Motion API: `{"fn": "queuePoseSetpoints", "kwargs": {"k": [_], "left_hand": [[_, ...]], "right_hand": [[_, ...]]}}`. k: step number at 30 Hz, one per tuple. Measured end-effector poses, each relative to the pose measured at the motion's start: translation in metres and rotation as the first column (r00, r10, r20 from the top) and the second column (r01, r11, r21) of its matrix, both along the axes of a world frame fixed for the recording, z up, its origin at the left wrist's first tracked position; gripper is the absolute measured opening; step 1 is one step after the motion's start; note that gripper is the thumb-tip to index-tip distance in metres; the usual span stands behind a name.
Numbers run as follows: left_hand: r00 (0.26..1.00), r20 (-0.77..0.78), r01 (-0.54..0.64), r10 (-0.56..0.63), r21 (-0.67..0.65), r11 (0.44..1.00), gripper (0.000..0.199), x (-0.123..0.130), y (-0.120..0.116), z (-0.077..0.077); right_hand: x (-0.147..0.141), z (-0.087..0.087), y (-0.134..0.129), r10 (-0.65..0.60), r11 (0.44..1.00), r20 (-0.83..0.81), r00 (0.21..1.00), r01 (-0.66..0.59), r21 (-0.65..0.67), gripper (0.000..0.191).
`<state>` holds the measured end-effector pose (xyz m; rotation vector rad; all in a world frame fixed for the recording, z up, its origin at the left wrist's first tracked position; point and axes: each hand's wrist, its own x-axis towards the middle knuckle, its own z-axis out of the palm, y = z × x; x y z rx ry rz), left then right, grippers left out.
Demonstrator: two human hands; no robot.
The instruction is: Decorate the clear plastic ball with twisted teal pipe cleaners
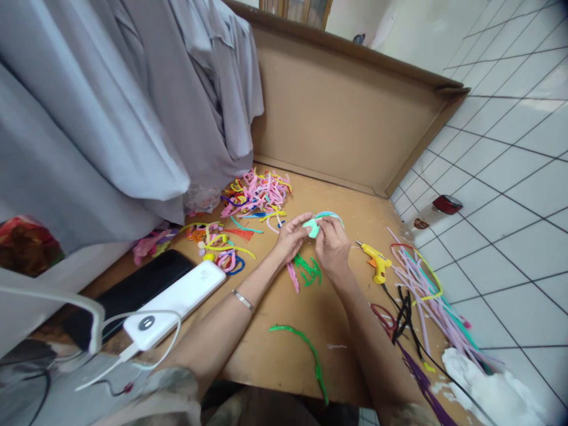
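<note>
My left hand point(291, 238) and my right hand point(332, 241) meet over the middle of the cardboard surface, both with fingers closed. Between them is a mint-green fuzzy piece point(313, 228), pinched from each side; it looks like coiled pipe cleaner. A light blue-green pipe cleaner point(329, 214) arcs over the fingers of my right hand. Under the hands lie short green pipe cleaner pieces point(309, 270) and a pink strip point(293, 277). Closer to my body rests a long curved green pipe cleaner point(310, 349).
A yellow glue gun point(376, 260) lies right of my hands, its black cord trailing forward. Lilac pipe cleaners point(419, 290), scissors point(385, 318) and white stuffing point(492, 387) are at right. Left are a colourful pile point(260, 192), a white power bank point(177, 305) and a grey cloth point(155, 106).
</note>
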<state>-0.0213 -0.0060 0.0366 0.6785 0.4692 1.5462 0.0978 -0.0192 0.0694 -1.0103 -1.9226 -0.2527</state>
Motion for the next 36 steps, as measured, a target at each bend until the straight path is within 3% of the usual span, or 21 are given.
{"fn": "queuePoseSetpoints", "kwargs": {"k": [5,10,15,18,23,28,30,33,36], "left_hand": [[0.996,0.057,0.068,-0.065,-0.050,0.996,0.037,0.001,-0.011,0.002],[0.991,0.120,0.064,-0.056,-0.060,0.996,0.042,-0.002,-0.019,0.000],[0.986,0.129,0.120,-0.106,-0.108,0.987,0.047,-0.008,-0.020,-0.012],[0.988,0.111,0.119,-0.104,-0.135,0.984,0.042,-0.010,-0.019,-0.018],[0.994,0.109,0.044,-0.022,-0.211,0.976,0.032,-0.012,-0.015,-0.021],[0.990,0.126,-0.030,0.062,-0.241,0.970,0.033,-0.013,-0.011,-0.020],[0.991,0.102,-0.057,0.083,-0.233,0.971,0.037,-0.011,-0.010,-0.020],[0.994,0.012,-0.101,0.105,-0.194,0.976,0.043,-0.008,-0.010,-0.022],[0.986,-0.123,-0.125,0.109,-0.137,0.983,0.046,-0.005,-0.012,-0.025]], "right_hand": [[-0.002,-0.002,-0.003,0.051,0.993,-0.066,0.997,-0.044,0.108,0.032],[-0.004,-0.006,-0.004,0.151,0.979,-0.042,0.988,-0.143,0.147,0.032],[-0.005,-0.007,-0.006,0.335,0.942,0.023,0.942,-0.336,0.019,0.037],[-0.005,-0.005,-0.006,0.388,0.920,-0.015,0.921,-0.389,-0.052,0.042],[0.001,0.001,-0.001,0.240,0.961,-0.258,0.936,-0.267,-0.075,0.037],[0.006,0.000,0.005,0.082,0.948,-0.517,0.852,-0.227,-0.225,0.023],[0.005,-0.007,0.004,0.012,0.903,-0.602,0.798,-0.268,-0.336,0.020],[0.004,-0.023,-0.002,-0.093,0.776,-0.680,0.727,-0.375,-0.507,0.024],[0.002,-0.036,-0.010,-0.162,0.690,-0.729,0.665,-0.452,-0.566,0.031]]}}
